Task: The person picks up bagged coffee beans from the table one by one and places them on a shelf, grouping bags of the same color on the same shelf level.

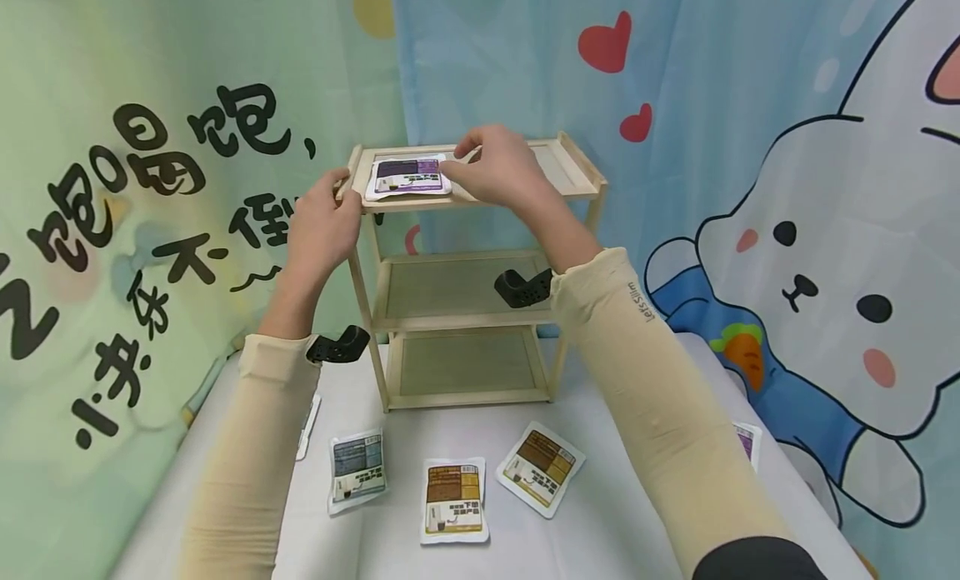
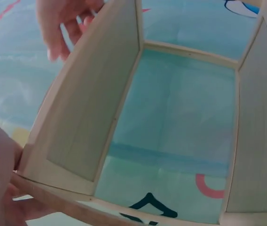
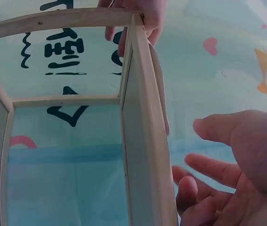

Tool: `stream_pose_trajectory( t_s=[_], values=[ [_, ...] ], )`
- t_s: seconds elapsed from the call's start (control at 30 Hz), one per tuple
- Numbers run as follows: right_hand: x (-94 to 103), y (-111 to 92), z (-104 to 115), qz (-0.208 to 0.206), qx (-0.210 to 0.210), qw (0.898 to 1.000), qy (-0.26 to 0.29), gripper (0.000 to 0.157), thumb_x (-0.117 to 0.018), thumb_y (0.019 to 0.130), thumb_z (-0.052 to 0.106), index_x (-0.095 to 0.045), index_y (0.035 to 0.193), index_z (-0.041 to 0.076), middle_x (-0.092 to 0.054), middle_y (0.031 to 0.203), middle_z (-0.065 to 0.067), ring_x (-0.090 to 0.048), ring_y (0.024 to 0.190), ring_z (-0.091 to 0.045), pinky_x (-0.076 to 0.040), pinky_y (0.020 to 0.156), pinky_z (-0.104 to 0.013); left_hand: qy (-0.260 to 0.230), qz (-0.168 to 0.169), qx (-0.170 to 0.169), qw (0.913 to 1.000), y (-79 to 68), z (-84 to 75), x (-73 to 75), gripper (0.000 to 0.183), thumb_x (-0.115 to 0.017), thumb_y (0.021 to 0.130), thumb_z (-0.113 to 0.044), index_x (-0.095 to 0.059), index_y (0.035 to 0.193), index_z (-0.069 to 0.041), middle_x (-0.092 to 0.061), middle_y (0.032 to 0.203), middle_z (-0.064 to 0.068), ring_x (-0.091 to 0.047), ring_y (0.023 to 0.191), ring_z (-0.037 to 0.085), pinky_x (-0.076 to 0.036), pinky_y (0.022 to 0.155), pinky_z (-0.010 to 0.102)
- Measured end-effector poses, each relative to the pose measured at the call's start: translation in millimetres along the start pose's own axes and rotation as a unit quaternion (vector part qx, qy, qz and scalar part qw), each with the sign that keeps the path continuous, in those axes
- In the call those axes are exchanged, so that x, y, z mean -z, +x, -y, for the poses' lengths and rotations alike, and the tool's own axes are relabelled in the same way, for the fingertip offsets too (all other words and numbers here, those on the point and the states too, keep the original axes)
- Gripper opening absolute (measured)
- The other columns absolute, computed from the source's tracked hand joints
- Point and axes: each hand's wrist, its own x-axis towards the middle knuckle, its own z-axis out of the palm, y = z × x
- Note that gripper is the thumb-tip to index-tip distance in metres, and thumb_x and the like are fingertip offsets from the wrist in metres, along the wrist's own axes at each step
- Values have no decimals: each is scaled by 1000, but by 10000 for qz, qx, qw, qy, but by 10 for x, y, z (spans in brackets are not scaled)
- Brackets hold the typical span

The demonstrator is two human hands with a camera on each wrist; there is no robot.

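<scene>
A wooden three-tier shelf rack (image 1: 461, 290) stands on the table. On the left part of its top tier lies a flat white packet (image 1: 408, 177) with a purple label. My left hand (image 1: 324, 226) grips the rack's top left side; in the left wrist view its fingers wrap the wooden frame (image 2: 72, 207). Over the top tier, just right of the packet, is my right hand (image 1: 501, 170), thumb and fingers apart. The right wrist view shows this hand (image 3: 237, 169) holding nothing, with a gap between its thumb and the packet's edge (image 3: 160, 89).
On the white table (image 1: 382, 555) in front of the rack lie a grey-blue packet (image 1: 357, 467) and two brown-labelled packets, one in the middle (image 1: 454, 501) and one tilted (image 1: 540, 469). A purple packet (image 1: 750, 441) shows partly behind my right sleeve. Printed curtains (image 1: 495, 72) hang behind.
</scene>
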Motion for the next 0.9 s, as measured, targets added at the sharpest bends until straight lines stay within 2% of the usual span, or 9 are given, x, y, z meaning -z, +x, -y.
stream_pose_trajectory(
  t_s=[0.13,0.23,0.3,0.37,0.47,0.53,0.7,0.83,0.9],
  values=[
    [44,-106,-94,-105,163,9991,387,40,-58,95,37,-59,127,12,-56,124,-6,-55,105,-20,-46,82,-36,-70,354,-48,9993,53,21,19,53,-28,103,-33,-35,152,-15,-47,142,14,-50,108,30,-41,82,41],
    [85,-196,-167,-149,252,9983,506,41,-58,95,37,-59,127,12,-56,120,-6,-55,101,-20,-46,81,-36,-180,517,-170,9984,68,45,9,54,-25,105,-34,-30,154,-13,-38,151,13,-43,123,28,-37,97,45],
    [120,-264,-228,-185,287,9980,535,40,-58,95,37,-60,127,12,-58,119,-6,-56,101,-21,-46,82,-37,-190,567,-247,9979,68,52,-6,54,-22,105,-33,-27,155,-11,-36,152,13,-44,122,28,-37,98,45],
    [162,-347,-298,-261,316,9978,522,40,-59,95,37,-60,127,12,-58,118,-7,-55,103,-21,-46,82,-38,-244,577,-284,9976,66,55,-22,54,-20,105,-31,-25,155,-10,-37,151,13,-49,108,29,-40,88,43],
    [236,-497,-425,-444,379,9968,550,39,-58,96,36,-61,124,11,-60,115,-9,-53,104,-23,-44,81,-40,-248,495,-329,9979,67,47,-38,55,-19,105,-31,-25,155,-9,-40,149,14,-46,86,30,-38,73,41],
    [291,-621,-530,-551,393,9960,592,37,-59,96,35,-62,123,10,-61,112,-10,-53,101,-24,-44,79,-40,-246,457,-344,9981,64,34,-40,54,-20,105,-30,-25,155,-9,-39,149,14,-46,87,30,-38,74,40],
    [409,-962,-891,-640,240,9957,625,38,-58,97,37,-61,124,10,-60,112,-10,-54,90,-26,-45,71,-37,-326,402,-316,9982,39,20,-32,54,-20,105,-30,-25,155,-10,-37,151,14,-46,104,30,-37,79,40],
    [499,-1194,-1282,-707,-64,9964,459,46,-56,97,44,-59,128,11,-58,116,-11,-52,93,-27,-46,70,-36,-488,332,-343,9977,22,29,-30,54,-20,105,-30,-26,155,-9,-36,152,14,-46,106,31,-38,80,41],
    [546,-1304,-1488,-719,-218,9966,333,50,-54,97,46,-57,131,9,-56,118,-13,-52,96,-29,-46,71,-36,-530,336,-331,9975,13,36,-31,54,-21,105,-30,-26,154,-8,-34,153,14,-45,118,28,-39,90,41]
  ],
)
